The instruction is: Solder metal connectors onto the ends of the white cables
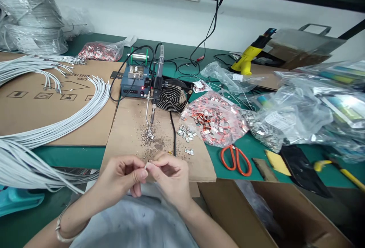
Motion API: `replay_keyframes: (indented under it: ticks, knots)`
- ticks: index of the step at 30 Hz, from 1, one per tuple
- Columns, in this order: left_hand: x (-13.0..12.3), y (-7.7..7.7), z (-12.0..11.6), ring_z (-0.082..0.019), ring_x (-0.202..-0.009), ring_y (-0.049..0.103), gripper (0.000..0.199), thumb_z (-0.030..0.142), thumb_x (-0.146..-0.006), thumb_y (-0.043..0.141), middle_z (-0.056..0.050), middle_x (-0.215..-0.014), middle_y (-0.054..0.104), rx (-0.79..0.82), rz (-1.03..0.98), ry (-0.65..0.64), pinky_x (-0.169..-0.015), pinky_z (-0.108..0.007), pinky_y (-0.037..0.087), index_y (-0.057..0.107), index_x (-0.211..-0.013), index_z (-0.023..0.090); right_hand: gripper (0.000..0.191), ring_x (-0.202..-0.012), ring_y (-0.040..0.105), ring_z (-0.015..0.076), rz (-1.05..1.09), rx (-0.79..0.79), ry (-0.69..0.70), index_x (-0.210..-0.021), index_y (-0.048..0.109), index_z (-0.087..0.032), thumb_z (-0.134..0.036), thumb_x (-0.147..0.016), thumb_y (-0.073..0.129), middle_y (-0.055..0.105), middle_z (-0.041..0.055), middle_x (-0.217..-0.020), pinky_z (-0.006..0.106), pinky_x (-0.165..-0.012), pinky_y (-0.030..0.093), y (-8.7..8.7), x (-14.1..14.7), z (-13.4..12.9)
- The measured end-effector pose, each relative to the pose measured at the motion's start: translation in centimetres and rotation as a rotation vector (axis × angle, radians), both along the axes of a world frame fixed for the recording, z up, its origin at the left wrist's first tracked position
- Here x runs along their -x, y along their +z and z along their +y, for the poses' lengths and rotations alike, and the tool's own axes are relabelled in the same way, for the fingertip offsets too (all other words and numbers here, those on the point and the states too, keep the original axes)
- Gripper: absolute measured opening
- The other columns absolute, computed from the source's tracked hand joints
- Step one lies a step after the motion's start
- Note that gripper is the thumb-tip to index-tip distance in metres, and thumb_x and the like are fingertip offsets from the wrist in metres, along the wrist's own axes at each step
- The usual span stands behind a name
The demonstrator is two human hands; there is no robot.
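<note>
White cables (78,121) lie bundled within reach of the left hand (125,172), closed, like the right hand (172,175), in a pinch on a tiny white piece (146,165), perhaps a cable end, held between both as suits its smallness, near loose metal connectors (187,133).

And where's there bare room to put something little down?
The printed cardboard shows a bare patch between the cable ends and the curved cables. Another lies at the near right corner of the smaller cardboard, between the right hand and red-handled scissors. It's crowded around the soldering iron, amid scattered bits, and on the right, with plastic bags.
</note>
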State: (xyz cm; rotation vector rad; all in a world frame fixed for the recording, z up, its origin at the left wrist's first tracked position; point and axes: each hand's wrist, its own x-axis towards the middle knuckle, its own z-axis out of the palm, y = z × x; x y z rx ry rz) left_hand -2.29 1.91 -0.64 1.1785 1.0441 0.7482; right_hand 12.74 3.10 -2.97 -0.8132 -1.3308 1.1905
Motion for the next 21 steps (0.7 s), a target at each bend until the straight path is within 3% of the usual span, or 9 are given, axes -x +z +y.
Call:
replay_keyframes:
  ticks: [3,6,9,11,14,18,21]
  knots:
    - [-0.1,-0.4,0.2,-0.009,-0.043,0.051,0.037,0.047,-0.077,0.059,-0.001,-0.049,0.053,0.012,0.004,-0.001,-0.044,-0.019,0.042,0.055,-0.070,0.010,0.013,-0.054,0.045,0.0096,-0.041,-0.075,-0.051,-0.065,0.056,-0.015,-0.015,-0.077,0.061,0.048,0.0005,-0.057,0.022,-0.049,0.035,-0.5,0.3,-0.2]
    - [-0.1,-1.1,-0.1,-0.009,-0.048,0.052,0.031,0.039,-0.085,0.052,-0.001,-0.053,0.055,-0.106,0.148,-0.055,-0.046,-0.017,0.040,0.059,-0.076,0.010,0.023,-0.052,0.039,0.0084,-0.289,-0.215,-0.021,-0.057,0.045,-0.014,-0.011,-0.075,0.058,0.040,-0.0013,-0.054,0.023,-0.048,0.029,0.1,-0.4,0.5]
    - [0.0,-1.5,-0.6,-0.009,-0.052,0.054,0.029,0.035,-0.088,0.049,-0.003,-0.060,0.058,-0.250,0.293,-0.130,-0.049,-0.017,0.039,0.063,-0.078,0.012,0.030,-0.049,0.033,0.0074,-0.381,-0.120,0.020,-0.054,0.039,-0.014,-0.016,-0.079,0.054,0.036,-0.0022,-0.051,0.022,-0.045,0.026,0.9,-1.4,1.6]
    - [0.1,-1.4,-0.8,-0.009,-0.050,0.055,0.027,0.035,-0.087,0.051,-0.003,-0.061,0.059,-0.245,0.267,-0.090,-0.048,-0.018,0.041,0.064,-0.082,0.012,0.028,-0.049,0.034,0.0073,-0.306,-0.040,-0.033,-0.057,0.044,-0.015,-0.022,-0.083,0.054,0.039,-0.0021,-0.052,0.021,-0.044,0.026,1.2,-2.1,2.0]
    - [0.4,-1.1,-0.8,-0.010,-0.047,0.055,0.025,0.035,-0.085,0.054,-0.002,-0.057,0.058,-0.170,0.185,0.012,-0.047,-0.017,0.043,0.064,-0.084,0.012,0.024,-0.051,0.039,0.0080,-0.267,-0.045,-0.102,-0.062,0.052,-0.014,-0.025,-0.083,0.056,0.046,-0.0009,-0.054,0.021,-0.046,0.031,1.3,-2.9,2.1]
    - [0.6,-0.7,-0.7,-0.010,-0.049,0.055,0.025,0.034,-0.085,0.055,-0.002,-0.054,0.058,-0.196,0.227,0.014,-0.048,-0.017,0.043,0.064,-0.083,0.011,0.010,-0.064,0.052,0.0112,-0.412,-0.057,0.157,-0.080,0.064,-0.017,-0.024,-0.073,0.068,0.060,0.0011,-0.068,0.023,-0.056,0.038,1.4,-3.1,1.6]
    - [0.5,-0.7,-0.7,-0.009,-0.049,0.055,0.027,0.035,-0.086,0.053,-0.002,-0.055,0.058,-0.241,0.277,-0.002,-0.047,-0.017,0.041,0.064,-0.081,0.011,0.009,-0.064,0.053,0.0108,-0.444,-0.043,0.207,-0.077,0.064,-0.017,-0.026,-0.076,0.066,0.060,0.0011,-0.067,0.023,-0.057,0.039,1.5,-2.7,1.3]
